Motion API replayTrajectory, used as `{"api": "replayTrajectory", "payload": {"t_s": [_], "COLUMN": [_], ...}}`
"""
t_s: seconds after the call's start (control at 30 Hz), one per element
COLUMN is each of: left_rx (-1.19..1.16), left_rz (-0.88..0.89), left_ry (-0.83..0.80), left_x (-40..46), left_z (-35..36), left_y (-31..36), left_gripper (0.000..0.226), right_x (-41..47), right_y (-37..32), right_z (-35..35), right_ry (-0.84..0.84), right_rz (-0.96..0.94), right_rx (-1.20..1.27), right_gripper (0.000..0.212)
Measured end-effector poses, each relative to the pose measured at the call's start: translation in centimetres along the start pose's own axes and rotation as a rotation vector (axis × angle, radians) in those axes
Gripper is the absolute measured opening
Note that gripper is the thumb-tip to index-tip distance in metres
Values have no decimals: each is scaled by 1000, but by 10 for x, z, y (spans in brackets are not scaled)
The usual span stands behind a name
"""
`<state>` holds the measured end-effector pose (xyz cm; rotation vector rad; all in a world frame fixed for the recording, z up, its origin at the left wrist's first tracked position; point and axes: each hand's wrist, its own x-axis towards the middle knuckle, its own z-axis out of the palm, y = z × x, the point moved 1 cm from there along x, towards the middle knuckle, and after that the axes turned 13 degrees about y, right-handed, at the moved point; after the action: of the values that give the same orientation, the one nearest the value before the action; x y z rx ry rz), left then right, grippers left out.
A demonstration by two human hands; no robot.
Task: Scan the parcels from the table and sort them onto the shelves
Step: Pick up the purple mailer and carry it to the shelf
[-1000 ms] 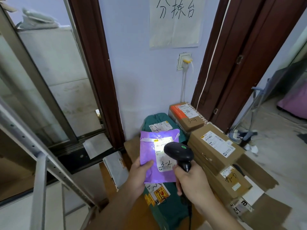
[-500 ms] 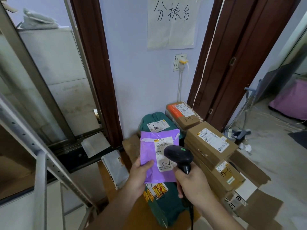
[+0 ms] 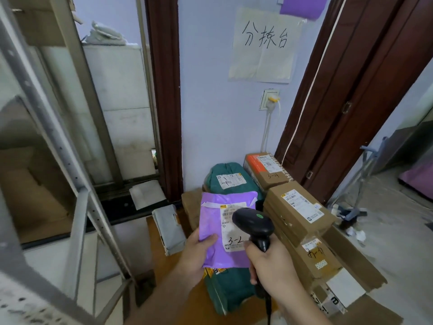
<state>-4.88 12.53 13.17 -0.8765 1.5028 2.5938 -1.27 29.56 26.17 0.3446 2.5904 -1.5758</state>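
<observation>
Far to the left of both hands stands a grey metal shelf frame. Just left of the left hand, a grey mailer lies on the wooden table, its long axis running away from the person. The left hand grips the lower left corner of a purple parcel, thumb curled over its front. The parcel is held up nearly upright, long axis vertical, its white label marked "3-2" facing the person. Behind and below it lies a green parcel, lengthwise toward the wall. The right hand is wrapped round the handle of a black scanner, whose head overlaps the label and points left and away, toward it. Right of that hand, brown boxes are stacked.
</observation>
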Motion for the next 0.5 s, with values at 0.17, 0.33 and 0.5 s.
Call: {"api": "replayTrajectory", "payload": {"t_s": [0.17, 0.33, 0.5], "left_rx": [-22, -104, -241], "left_rz": [74, 148, 245], "left_ry": [117, 293, 392], "left_x": [-45, -110, -187], "left_z": [-16, -47, -93], "left_y": [-17, -43, -51], "left_gripper": [23, 25, 39], "right_x": [-21, -53, -96], "right_y": [14, 27, 23], "right_z": [-24, -41, -26], "right_ry": [-158, -365, -561], "right_rz": [-80, -264, -391], "right_rx": [-38, -90, -94], "right_gripper": [20, 22, 14]}}
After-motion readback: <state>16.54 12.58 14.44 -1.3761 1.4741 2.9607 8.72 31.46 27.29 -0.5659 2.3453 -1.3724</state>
